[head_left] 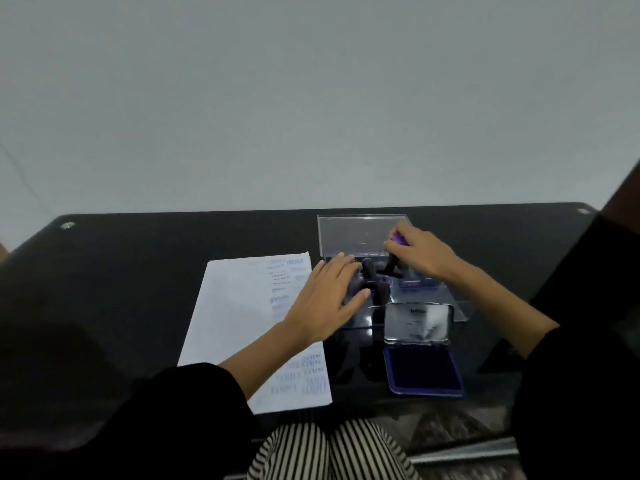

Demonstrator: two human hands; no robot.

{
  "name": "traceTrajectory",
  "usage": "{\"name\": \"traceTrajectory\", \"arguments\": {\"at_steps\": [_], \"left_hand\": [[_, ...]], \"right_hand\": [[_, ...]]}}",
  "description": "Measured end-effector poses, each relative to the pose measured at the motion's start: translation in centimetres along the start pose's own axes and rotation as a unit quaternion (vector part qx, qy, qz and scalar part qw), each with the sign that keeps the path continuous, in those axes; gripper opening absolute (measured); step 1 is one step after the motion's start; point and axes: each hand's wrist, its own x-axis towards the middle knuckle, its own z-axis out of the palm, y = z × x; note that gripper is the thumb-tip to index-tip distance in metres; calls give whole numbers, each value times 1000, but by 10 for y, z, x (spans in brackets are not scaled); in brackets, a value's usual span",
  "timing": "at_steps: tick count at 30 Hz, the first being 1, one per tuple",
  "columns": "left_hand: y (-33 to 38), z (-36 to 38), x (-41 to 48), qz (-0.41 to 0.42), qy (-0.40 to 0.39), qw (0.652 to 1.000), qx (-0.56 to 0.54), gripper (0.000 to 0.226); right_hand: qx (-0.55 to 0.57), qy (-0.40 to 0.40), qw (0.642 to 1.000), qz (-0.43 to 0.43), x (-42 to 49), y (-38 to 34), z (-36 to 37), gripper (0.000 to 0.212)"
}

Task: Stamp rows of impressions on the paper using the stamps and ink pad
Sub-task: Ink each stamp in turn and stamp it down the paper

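Right hand [422,256] grips a purple-topped stamp [398,240] over the clear stamp case [353,233], probably choosing 1, while the flat-fingered left hand [323,303] steadies it; paper [235,306] at 9 o'clock, open ink pad [422,370] at 5.

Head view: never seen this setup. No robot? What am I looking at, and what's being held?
No robot: a camera worn on a person's head looks down at their two bare hands over a black table. On it lie a paper bearing blue impressions, an open ink pad with its lid raised, and a clear box of dark stamps. The right hand grips a purple-topped stamp over the box. The left hand is open, fingers straight, reaching over the stamps; contact is unclear.
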Motion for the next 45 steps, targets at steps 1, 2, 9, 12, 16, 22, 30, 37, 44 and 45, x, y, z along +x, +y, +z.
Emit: {"name": "traceTrajectory", "arguments": {"at_steps": [1, 2, 9, 12, 16, 22, 30, 37, 44, 45], "left_hand": [[9, 4, -6, 17, 7, 1000, -3, 51], [17, 8, -14, 32, 14, 999, -7, 49], [52, 41, -73, 28, -4, 999, -33, 53], [57, 53, -85, -15, -53, 998, -12, 65], [54, 62, -82, -79, -94, 992, 24, 79], [51, 68, -76, -80, -119, 988, 52, 87], [54, 85, -71, -79, -136, 987, 39, 87], [52, 89, -71, -81, -134, 987, 38, 79], [50, 94, -72, -74, -123, 988, 51, 76], [50, 95, -72, -74, -122, 988, 51, 76]], "right_hand": [[-3, 1, 1000, 1, -12, 2, -3, 18], [-7, 5, 1000, 3, -24, 4, -4, 19], [-58, 24, 997, 42, -96, 29, 7, 22], [-50, 14, 997, 61, -116, 42, 18, 19], [-38, 7, 998, 53, -127, 44, 34, 15], [-60, 22, 998, 8, -124, 32, 46, 21], [-76, 51, 996, -10, -121, 29, 55, 16], [-106, 55, 993, -15, -118, 31, 74, 17], [-97, 89, 991, -20, -115, 37, 83, 19], [-106, 103, 989, -22, -114, 38, 86, 22]]}}
